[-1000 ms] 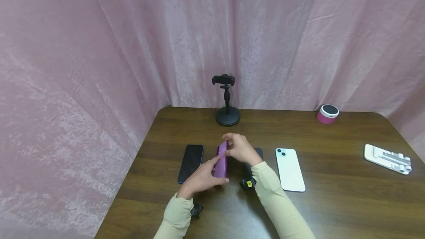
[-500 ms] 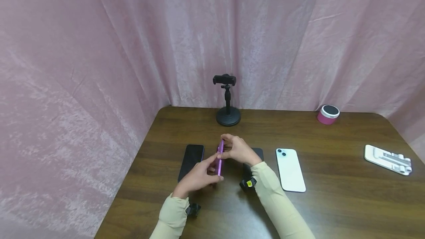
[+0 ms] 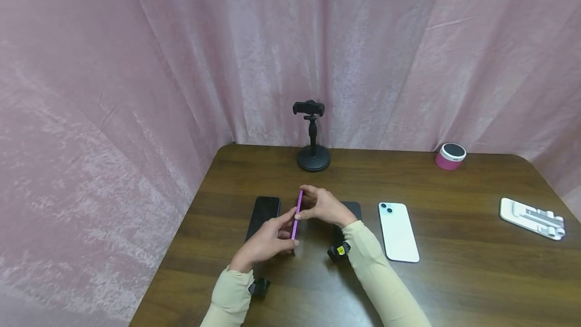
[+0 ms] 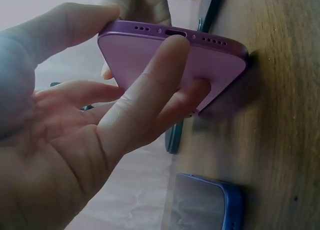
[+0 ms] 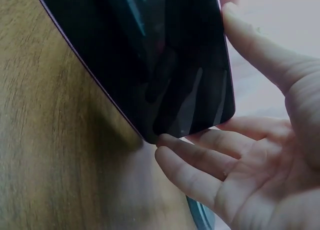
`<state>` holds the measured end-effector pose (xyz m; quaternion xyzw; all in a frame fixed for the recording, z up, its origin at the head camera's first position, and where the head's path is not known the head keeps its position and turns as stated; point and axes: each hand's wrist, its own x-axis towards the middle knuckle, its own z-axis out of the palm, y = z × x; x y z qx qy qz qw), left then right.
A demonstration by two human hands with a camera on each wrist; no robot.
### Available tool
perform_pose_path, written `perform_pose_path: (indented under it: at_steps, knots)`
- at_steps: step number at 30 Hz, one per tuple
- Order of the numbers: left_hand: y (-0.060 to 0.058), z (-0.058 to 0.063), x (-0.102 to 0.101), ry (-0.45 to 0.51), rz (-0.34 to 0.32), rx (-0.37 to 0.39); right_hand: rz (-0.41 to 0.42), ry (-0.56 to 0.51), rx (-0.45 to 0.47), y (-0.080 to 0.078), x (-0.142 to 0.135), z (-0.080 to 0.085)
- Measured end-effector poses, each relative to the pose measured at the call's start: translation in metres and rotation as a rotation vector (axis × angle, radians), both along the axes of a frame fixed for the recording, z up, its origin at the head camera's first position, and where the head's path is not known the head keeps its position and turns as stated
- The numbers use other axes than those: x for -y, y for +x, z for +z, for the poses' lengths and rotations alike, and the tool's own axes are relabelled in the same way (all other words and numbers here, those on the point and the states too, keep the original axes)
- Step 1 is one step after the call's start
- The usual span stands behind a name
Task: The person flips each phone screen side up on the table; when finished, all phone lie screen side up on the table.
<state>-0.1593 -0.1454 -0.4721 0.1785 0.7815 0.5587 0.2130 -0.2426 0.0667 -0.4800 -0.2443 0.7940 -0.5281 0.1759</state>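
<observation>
A purple smartphone [image 3: 299, 200] stands on its long side, seen nearly edge-on in the head view. My left hand [image 3: 264, 241] grips its near end; the left wrist view shows one finger on the port edge of the phone [image 4: 127, 57] and others against the back. Its far end is held by my right hand [image 3: 328, 208], thumb on the upper edge and fingertips at the end. The phone's dark screen [image 5: 195, 50] faces the right wrist camera. Left of it lies a dark-screened phone [image 3: 263, 213] with a blue edge.
Behind the hands stands a black phone holder [image 3: 313, 140] on a round base. A dark phone [image 3: 352, 209] is partly hidden under my right wrist. Further right are a white phone [image 3: 399, 233], a pink-and-white round speaker-like object [image 3: 450, 157] and a white folded stand [image 3: 532, 218].
The purple phone has turned from showing its back at an angle to nearly edge-on, shifting slightly left. My left hand has moved left with it; the right keeps its hold.
</observation>
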Motion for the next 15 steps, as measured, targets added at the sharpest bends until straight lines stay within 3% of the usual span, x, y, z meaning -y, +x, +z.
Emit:
perform_pose_path:
  at_steps: [15]
  knots:
    - [0.0008,0.0035,-0.0029,-0.015,0.075,-0.006,0.007,0.001,0.021,-0.0014,-0.0003,-0.0056]
